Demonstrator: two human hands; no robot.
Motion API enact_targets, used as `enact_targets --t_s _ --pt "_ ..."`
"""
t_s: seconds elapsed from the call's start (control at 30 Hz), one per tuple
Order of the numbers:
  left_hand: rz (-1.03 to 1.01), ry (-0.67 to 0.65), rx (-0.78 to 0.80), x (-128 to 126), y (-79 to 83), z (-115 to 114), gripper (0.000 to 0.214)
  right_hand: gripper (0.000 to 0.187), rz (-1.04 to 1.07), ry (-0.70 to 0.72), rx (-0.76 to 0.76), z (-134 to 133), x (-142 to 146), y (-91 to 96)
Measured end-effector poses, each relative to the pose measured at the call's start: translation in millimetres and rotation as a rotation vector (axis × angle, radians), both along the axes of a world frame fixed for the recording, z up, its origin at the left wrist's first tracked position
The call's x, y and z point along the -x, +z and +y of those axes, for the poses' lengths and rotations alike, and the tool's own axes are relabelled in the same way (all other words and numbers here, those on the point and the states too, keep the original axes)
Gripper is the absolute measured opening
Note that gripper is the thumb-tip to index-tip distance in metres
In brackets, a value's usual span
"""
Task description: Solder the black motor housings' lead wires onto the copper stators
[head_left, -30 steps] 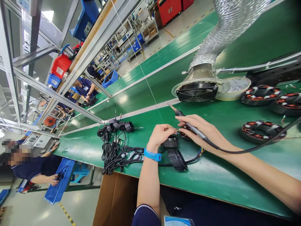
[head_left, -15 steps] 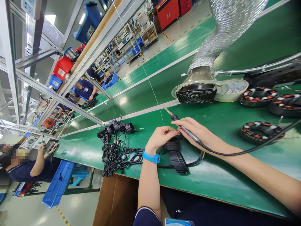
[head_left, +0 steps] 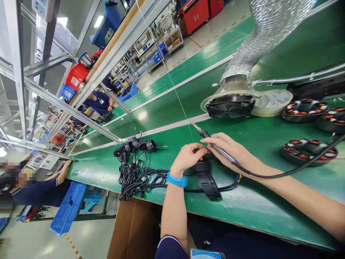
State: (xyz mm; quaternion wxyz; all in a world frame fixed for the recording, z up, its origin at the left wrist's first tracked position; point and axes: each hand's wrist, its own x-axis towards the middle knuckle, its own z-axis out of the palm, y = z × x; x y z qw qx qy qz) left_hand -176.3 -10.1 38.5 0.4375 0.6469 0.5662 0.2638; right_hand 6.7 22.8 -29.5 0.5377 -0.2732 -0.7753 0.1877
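My right hand [head_left: 229, 151] is closed around a soldering iron [head_left: 212, 142], whose tip points up and to the left and whose black cord runs off to the right. My left hand [head_left: 187, 158], with a blue wrist strap [head_left: 176, 179], is pinched on something small I cannot make out, right beside my right fingers. Both hands hover over a small black round part [head_left: 201, 166] on the green bench [head_left: 256, 201]. A flat black piece [head_left: 209, 185] with a cable lies just in front of it.
A bundle of black cables with round parts [head_left: 133, 162] lies to the left. A fume extractor fan [head_left: 230, 106] on a silver duct and a white dish [head_left: 273, 100] stand behind. Wound stators [head_left: 309, 151] lie at the right. Other people work at the far left.
The hands have stayed together over the black part, with the fingers shifting slightly. The person at the far left has lowered an arm to the table.
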Motion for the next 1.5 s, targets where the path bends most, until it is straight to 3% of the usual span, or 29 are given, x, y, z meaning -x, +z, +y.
enact_targets --t_s 0.37,0.63,0.87,1.2,1.33,1.5 --pt "-0.239 0.036 0.169 1 -9.0 2 0.038 0.034 0.045 -0.064 0.093 -25 -9 0.3" --pt "-0.239 0.169 0.196 -8 -5.1 3 0.039 0.040 0.064 -0.061 0.040 -26 -6 7.1" --pt "-0.213 0.249 0.168 -10 -5.7 5 0.029 0.036 0.061 -0.040 0.151 -29 -21 -9.6" --pt "-0.225 0.280 0.116 -17 -6.1 2 0.018 0.028 0.124 -0.180 0.199 -30 -11 -14.0" --pt "-0.198 0.285 0.130 -16 -4.5 0 0.021 0.036 0.105 -0.222 0.175 -34 -16 -16.1" --pt "-0.191 0.237 0.215 -12 -7.1 0 0.026 0.053 0.044 -0.205 0.142 -36 -30 -32.2"
